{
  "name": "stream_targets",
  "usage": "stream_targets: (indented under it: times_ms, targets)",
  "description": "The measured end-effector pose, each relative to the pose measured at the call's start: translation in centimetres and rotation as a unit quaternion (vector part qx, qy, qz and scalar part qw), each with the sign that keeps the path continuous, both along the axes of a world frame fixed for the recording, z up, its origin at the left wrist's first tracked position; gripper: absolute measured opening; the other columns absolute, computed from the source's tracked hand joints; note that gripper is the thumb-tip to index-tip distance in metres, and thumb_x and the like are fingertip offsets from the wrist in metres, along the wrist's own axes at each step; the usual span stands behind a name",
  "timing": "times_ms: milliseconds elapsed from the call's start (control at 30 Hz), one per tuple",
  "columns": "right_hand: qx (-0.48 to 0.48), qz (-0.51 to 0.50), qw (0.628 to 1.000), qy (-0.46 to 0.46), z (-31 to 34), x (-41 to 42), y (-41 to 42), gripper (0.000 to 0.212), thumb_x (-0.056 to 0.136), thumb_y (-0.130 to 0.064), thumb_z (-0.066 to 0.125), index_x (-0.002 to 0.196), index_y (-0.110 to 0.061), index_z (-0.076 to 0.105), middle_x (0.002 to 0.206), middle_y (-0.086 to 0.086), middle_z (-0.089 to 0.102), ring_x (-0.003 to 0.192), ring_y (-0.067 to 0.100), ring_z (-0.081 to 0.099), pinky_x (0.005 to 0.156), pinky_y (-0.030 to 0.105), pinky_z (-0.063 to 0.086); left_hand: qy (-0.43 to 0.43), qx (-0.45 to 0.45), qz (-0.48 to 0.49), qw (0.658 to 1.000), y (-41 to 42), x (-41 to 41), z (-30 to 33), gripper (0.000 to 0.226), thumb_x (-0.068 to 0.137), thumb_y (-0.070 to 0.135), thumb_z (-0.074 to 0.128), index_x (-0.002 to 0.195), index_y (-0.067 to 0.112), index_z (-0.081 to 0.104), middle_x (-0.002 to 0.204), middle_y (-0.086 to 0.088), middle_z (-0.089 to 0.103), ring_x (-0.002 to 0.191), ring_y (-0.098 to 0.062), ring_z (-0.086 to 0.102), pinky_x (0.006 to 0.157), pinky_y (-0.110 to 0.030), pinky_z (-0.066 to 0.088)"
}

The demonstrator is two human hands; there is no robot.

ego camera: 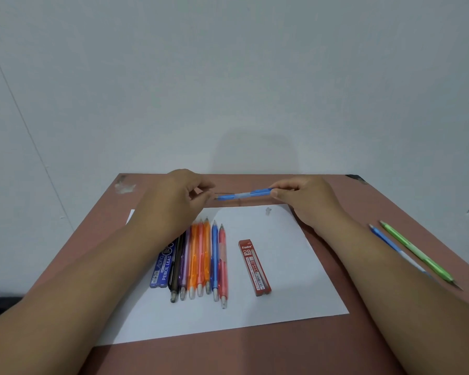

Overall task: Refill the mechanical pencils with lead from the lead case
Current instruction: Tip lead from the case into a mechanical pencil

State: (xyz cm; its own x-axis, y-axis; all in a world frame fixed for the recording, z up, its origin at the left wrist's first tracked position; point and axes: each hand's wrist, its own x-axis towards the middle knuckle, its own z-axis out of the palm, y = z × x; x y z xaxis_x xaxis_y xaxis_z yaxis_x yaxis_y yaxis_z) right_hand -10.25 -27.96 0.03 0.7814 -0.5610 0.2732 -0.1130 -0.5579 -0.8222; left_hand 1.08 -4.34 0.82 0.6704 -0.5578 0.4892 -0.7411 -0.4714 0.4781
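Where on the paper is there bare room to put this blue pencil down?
Free: the paper strip nearer you than the pencil row and red case, and the patch right of that case. The gap between row and case is narrow. Crowded: the left side, around the blue case.

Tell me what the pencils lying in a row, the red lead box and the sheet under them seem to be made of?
The row of pencils looks like coloured plastic, mostly translucent and glossy: light passes through the orange and pink barrels. The red lead case seems to be rigid plastic with a printed label, though printed card cannot be ruled out. The white sheet looks like matte paper: thin, flat, with no shine.
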Motion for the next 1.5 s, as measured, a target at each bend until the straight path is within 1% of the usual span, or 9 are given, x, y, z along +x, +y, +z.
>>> stream_targets:
  times_ms: [167,300,433,567,833,1033,1167,1300,1500]
  targets:
    - [-0.038,0.002,0.997,0.065,-0.6,0.2,-0.5,0.012,0.088,-0.022,0.074,0.090,-0.031,0.083,0.085,-0.017,0.075,0.082,0.001,0.068,0.068,0.018,0.049,0.007,0.018,-0.013,1.000,0.0,-0.6,0.2,0.027,0.094,0.040,0.065,0.117,0.028,0.070,0.111,0.011,0.067,0.085,-0.002,0.058,0.065,-0.012,0.040]
    - [-0.099,0.010,0.990,0.104,-1.0,0.5,-0.6,0.012,0.090,-0.025,0.073,0.094,-0.032,0.082,0.085,-0.022,0.069,0.084,-0.005,0.063,0.064,0.010,0.039,0.015,0.019,-0.027,0.999,0.1,-0.7,0.3,0.023,0.093,0.041,0.065,0.111,0.028,0.072,0.104,0.015,0.065,0.083,0.002,0.058,0.066,-0.013,0.042]
    - [-0.102,0.011,0.989,0.103,-1.0,0.6,-0.8,0.013,0.091,-0.023,0.073,0.098,-0.029,0.082,0.084,-0.023,0.066,0.084,-0.006,0.060,0.067,0.011,0.040,0.012,0.023,-0.034,0.999,0.1,-0.7,0.3,0.021,0.093,0.041,0.066,0.108,0.029,0.074,0.099,0.018,0.064,0.087,0.001,0.060,0.069,-0.017,0.047]
    - [-0.083,0.010,0.991,0.100,-0.9,0.5,-0.7,0.017,0.089,-0.021,0.074,0.103,-0.026,0.081,0.091,-0.021,0.069,0.095,0.005,0.066,0.083,0.024,0.051,0.010,0.020,-0.037,0.999,0.1,-0.7,0.2,0.018,0.093,0.040,0.066,0.106,0.030,0.073,0.099,0.018,0.062,0.087,0.000,0.059,0.069,-0.016,0.045]
    - [-0.083,0.011,0.990,0.115,-0.5,0.1,-0.3,0.014,0.091,-0.020,0.070,0.097,-0.027,0.082,0.095,-0.009,0.075,0.093,0.013,0.067,0.088,0.037,0.054,0.008,0.018,-0.043,0.999,0.1,-0.2,-0.2,0.016,0.093,0.039,0.066,0.105,0.031,0.073,0.098,0.020,0.062,0.085,0.004,0.058,0.065,-0.014,0.042]
    - [-0.080,0.008,0.990,0.115,-0.5,0.2,-0.5,0.019,0.092,-0.018,0.069,0.106,-0.025,0.080,0.101,-0.013,0.072,0.097,0.010,0.066,0.089,0.031,0.053,0.015,0.009,-0.048,0.999,0.1,0.0,-0.4,0.012,0.093,0.038,0.066,0.102,0.033,0.073,0.094,0.023,0.060,0.085,0.005,0.059,0.066,-0.015,0.042]
    - [-0.054,0.001,0.993,0.104,-0.5,0.1,-0.7,0.026,0.093,-0.019,0.070,0.118,-0.024,0.076,0.115,-0.013,0.071,0.099,0.001,0.062,0.079,0.014,0.043,0.015,0.014,-0.048,0.999,0.1,0.1,-0.4,0.012,0.093,0.039,0.066,0.102,0.034,0.072,0.096,0.024,0.061,0.085,0.005,0.059,0.065,-0.015,0.042]
    - [-0.065,-0.012,0.996,0.063,0.9,-0.7,-0.1,0.019,0.092,-0.022,0.070,0.108,-0.030,0.076,0.102,-0.021,0.064,0.086,-0.009,0.055,0.068,0.009,0.037,0.017,0.013,-0.047,0.999,0.1,0.0,-0.3,0.013,0.093,0.038,0.066,0.103,0.033,0.072,0.098,0.021,0.062,0.085,0.003,0.060,0.064,-0.016,0.043]
    - [-0.136,0.138,0.977,0.094,2.9,-2.4,2.2,0.020,0.080,-0.029,0.084,0.096,-0.041,0.079,0.095,-0.017,0.068,0.080,-0.002,0.055,0.070,0.015,0.041,0.022,0.015,-0.044,0.999,0.4,0.0,0.0,0.014,0.093,0.037,0.066,0.104,0.032,0.073,0.100,0.017,0.065,0.087,0.000,0.060,0.068,-0.022,0.048]
